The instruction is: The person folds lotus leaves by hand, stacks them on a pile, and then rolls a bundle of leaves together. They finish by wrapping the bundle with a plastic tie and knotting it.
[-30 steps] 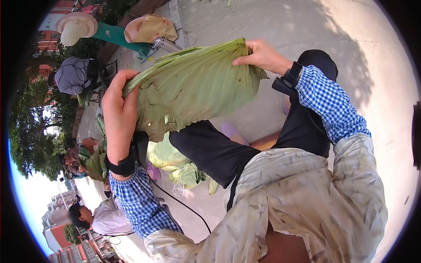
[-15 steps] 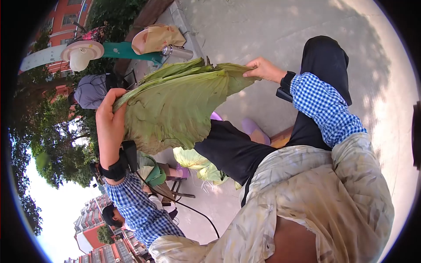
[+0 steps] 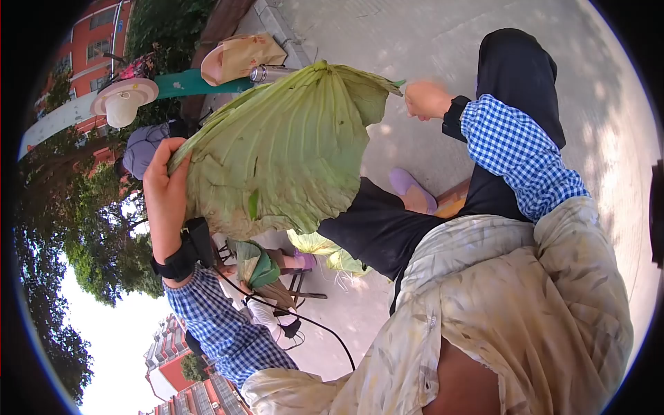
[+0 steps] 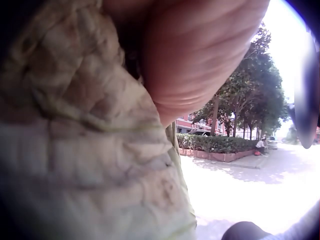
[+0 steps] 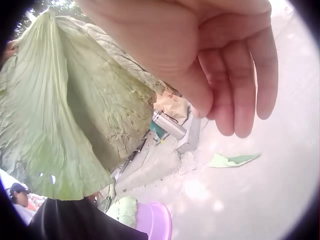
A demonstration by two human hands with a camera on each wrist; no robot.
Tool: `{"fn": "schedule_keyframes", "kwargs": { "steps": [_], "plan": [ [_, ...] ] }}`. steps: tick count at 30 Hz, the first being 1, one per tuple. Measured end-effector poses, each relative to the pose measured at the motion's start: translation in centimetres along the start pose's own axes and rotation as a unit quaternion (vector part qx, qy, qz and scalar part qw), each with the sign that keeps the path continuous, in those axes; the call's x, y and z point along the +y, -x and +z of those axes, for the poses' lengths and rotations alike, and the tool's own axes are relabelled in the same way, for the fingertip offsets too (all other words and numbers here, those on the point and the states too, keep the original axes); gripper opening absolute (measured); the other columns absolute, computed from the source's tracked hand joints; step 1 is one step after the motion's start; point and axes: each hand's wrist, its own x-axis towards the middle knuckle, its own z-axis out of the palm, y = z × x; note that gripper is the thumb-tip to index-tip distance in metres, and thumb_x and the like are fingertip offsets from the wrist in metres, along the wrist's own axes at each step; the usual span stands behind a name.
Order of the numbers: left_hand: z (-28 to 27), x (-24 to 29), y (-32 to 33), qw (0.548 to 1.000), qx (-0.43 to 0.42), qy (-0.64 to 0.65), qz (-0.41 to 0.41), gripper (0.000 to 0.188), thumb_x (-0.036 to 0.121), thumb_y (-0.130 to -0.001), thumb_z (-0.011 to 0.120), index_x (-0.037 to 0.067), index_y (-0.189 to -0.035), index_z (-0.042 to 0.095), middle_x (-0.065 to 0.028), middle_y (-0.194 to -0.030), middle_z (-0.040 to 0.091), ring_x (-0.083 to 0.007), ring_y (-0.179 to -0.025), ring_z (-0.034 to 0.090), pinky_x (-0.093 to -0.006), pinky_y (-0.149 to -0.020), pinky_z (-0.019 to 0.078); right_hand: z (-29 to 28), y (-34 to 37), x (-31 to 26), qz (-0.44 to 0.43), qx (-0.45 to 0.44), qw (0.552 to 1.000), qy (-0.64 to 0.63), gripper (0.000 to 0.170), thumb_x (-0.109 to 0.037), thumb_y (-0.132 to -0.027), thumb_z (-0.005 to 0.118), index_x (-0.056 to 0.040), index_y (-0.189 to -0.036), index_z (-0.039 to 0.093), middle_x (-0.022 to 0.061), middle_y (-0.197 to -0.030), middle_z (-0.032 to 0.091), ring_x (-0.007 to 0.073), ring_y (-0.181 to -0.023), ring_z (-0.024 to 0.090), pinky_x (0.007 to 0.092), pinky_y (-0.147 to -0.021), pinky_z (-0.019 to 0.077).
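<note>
A large, pale green lotus leaf [image 3: 277,152], folded over and wrinkled, hangs fan-shaped in front of the person's legs. My left hand [image 3: 164,183] grips its left edge, with the thumb on the near face. In the left wrist view, the leaf's veined surface [image 4: 90,150] fills the left side, up close. Just off the leaf's right tip is my right hand [image 3: 427,100], blurred in the head view. Its fingers [image 5: 243,95] are loosely bent and hold nothing. Below those fingers, a small leaf scrap [image 5: 234,160] shows against the pavement.
A steel thermos [image 3: 270,74] and a paper bag [image 3: 256,54] stand by the curb beyond the leaf. More leaves [image 3: 315,243] lie beside the left leg. Other people sit to the left, one handling leaves [image 3: 261,266]. A purple basin [image 5: 159,220] is low in the right wrist view.
My right hand has let go of the leaf's right edge and moved slightly away. The leaf has swung up and spread, its peak now higher. A small leaf scrap now shows apart.
</note>
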Motion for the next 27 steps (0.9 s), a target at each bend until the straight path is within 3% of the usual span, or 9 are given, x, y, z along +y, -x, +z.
{"fn": "schedule_keyframes", "kwargs": {
  "steps": [4, 6, 7, 9, 13, 15, 16, 25, 27],
  "plan": [
    [0.1, 0.9, 0.0, 1.0, -0.008, -0.011, -0.001, 0.007, 0.002, -0.091, 0.055, 0.0, -0.097, 0.058, 0.001, -0.082, 0.056, -0.0067, -0.078, 0.047, -0.0204, -0.073, 0.0392, 0.2, 2.1, -2.7, -0.104, -0.093, 0.972, -0.186, 0.024, -0.022, -0.08, 0.069, 0.0006, -0.074, 0.063, 0.0131, -0.063, 0.063, 0.0314, -0.067, 0.064, 0.0404, -0.061, 0.0503],
    [0.2, 1.1, -0.1, 1.0, -0.008, -0.003, -0.003, 0.007, 0.002, -0.091, 0.055, 0.0, -0.096, 0.058, 0.001, -0.082, 0.056, -0.0068, -0.077, 0.047, -0.0206, -0.073, 0.0392, -0.2, 2.1, -3.9, -0.075, 0.262, 0.957, -0.099, 0.021, -0.02, -0.081, 0.068, 0.0002, -0.08, 0.065, 0.0125, -0.071, 0.066, 0.0287, -0.071, 0.065, 0.0397, -0.068, 0.0506],
    [0.2, 1.2, 0.0, 1.0, -0.008, 0.003, -0.007, 0.007, 0.003, -0.091, 0.055, 0.0, -0.096, 0.057, 0.001, -0.082, 0.056, -0.0068, -0.077, 0.047, -0.0208, -0.072, 0.0393, -0.4, 1.7, -4.2, -0.074, 0.262, 0.957, -0.1, 0.021, -0.02, -0.081, 0.068, 0.0002, -0.08, 0.065, 0.0125, -0.071, 0.066, 0.0287, -0.071, 0.065, 0.0397, -0.068, 0.0506],
    [0.1, 1.1, 0.2, 1.0, -0.014, 0.005, -0.006, 0.007, 0.002, -0.091, 0.055, -0.001, -0.097, 0.057, -0.0004, -0.082, 0.057, -0.0072, -0.077, 0.047, -0.0207, -0.071, 0.0398, -0.6, 0.6, -4.4, -0.275, 0.513, 0.813, -0.016, 0.018, -0.017, -0.082, 0.069, -0.0004, -0.09, 0.067, 0.0087, -0.081, 0.069, 0.0216, -0.071, 0.064, 0.0353, -0.068, 0.0501],
    [0.3, 1.0, 0.7, 0.999, -0.029, -0.014, 0.004, 0.008, 0.002, -0.091, 0.055, -0.001, -0.098, 0.057, -0.0014, -0.081, 0.057, -0.0071, -0.076, 0.046, -0.0208, -0.069, 0.0401, -0.5, -0.9, -3.9, -0.33, 0.354, 0.848, -0.217, 0.021, -0.015, -0.082, 0.067, 0.0001, -0.096, 0.066, 0.0112, -0.087, 0.068, 0.0226, -0.077, 0.064, 0.0347, -0.074, 0.0489],
    [0.5, 0.6, 1.0, 0.999, -0.033, -0.003, -0.01, 0.008, 0.003, -0.091, 0.055, -0.001, -0.098, 0.057, -0.0013, -0.08, 0.056, -0.0071, -0.075, 0.046, -0.0209, -0.069, 0.04, -2.6, -1.0, -2.9, -0.209, 0.143, 0.914, -0.318, 0.02, -0.013, -0.081, 0.067, 0.0006, -0.096, 0.066, 0.0073, -0.085, 0.069, 0.0166, -0.076, 0.062, 0.0311, -0.072, 0.0483],
    [0.7, 0.2, 1.3, 0.999, -0.034, 0.01, -0.024, 0.008, 0.003, -0.091, 0.056, -0.001, -0.098, 0.057, -0.0013, -0.08, 0.055, -0.007, -0.075, 0.046, -0.021, -0.069, 0.04, -3.2, -0.6, -2.9, -0.211, 0.14, 0.912, -0.324, 0.018, -0.012, -0.081, 0.067, 0.0005, -0.094, 0.066, 0.0033, -0.081, 0.067, 0.0113, -0.073, 0.059, 0.0277, -0.069, 0.0467],
    [0.7, -5.6, 1.8, 0.999, -0.048, 0.005, -0.007, 0.015, 0.012, -0.093, 0.059, 0.001, -0.102, 0.06, 0.0004, -0.084, 0.06, -0.0065, -0.078, 0.052, -0.0223, -0.07, 0.0431, -3.8, -0.6, 0.8, -0.162, 0.151, 0.947, -0.234, 0.017, -0.019, -0.083, 0.071, -0.0032, -0.083, 0.064, -0.0018, -0.071, 0.059, 0.0058, -0.064, 0.052, 0.0224, -0.058, 0.0406],
    [0.3, -2.8, 2.6, 0.999, -0.022, -0.011, -0.046, 0.007, 0.006, -0.089, 0.059, 0.0, -0.089, 0.057, -0.0032, -0.072, 0.053, -0.0087, -0.073, 0.047, -0.026, -0.067, 0.0418, -3.8, -1.1, 2.0, -0.128, 0.149, 0.957, -0.212, 0.017, -0.021, -0.085, 0.07, -0.0062, -0.082, 0.064, -0.0031, -0.074, 0.06, 0.0043, -0.069, 0.053, 0.0205, -0.063, 0.0424]
  ]
}}
